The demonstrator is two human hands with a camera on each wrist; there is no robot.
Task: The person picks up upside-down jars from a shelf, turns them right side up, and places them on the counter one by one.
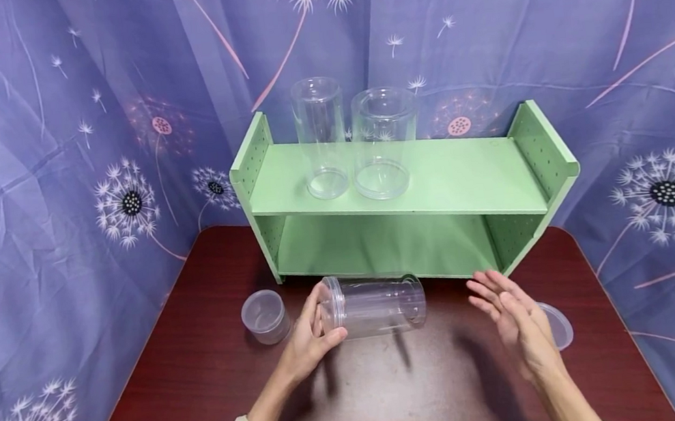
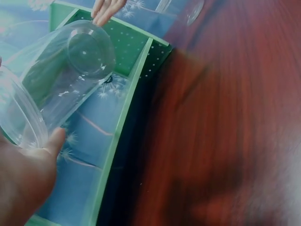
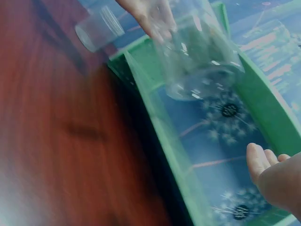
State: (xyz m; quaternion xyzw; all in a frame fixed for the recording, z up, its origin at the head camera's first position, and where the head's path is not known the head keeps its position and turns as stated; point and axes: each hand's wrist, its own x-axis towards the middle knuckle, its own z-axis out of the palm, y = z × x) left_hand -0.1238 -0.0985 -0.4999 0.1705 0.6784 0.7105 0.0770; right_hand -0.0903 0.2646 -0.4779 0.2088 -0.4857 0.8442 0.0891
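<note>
In the head view my left hand (image 1: pixel 306 340) grips a clear plastic jar (image 1: pixel 381 305) by its ringed end, thumb on the near side. The jar lies sideways above the table, its plain end pointing right. Whether a lid covers the ringed end, I cannot tell. To the right, apart from the jar, my right hand (image 1: pixel 519 328) is held up with fingers extended and nothing in it. A clear round lid (image 1: pixel 558 326) lies on the table behind that hand, partly hidden by it. The right wrist view shows the jar (image 3: pixel 200 61) with the left hand at its far end.
A green two-level shelf (image 1: pixel 470 176) stands at the table's back. On its upper board are a tall, narrow clear jar (image 1: pixel 321 137) and a wider clear jar (image 1: pixel 385 144). Left of my left hand, a small clear container (image 1: pixel 266 317) rests on the dark red table (image 1: pixel 187 363). Patterned curtains surround everything.
</note>
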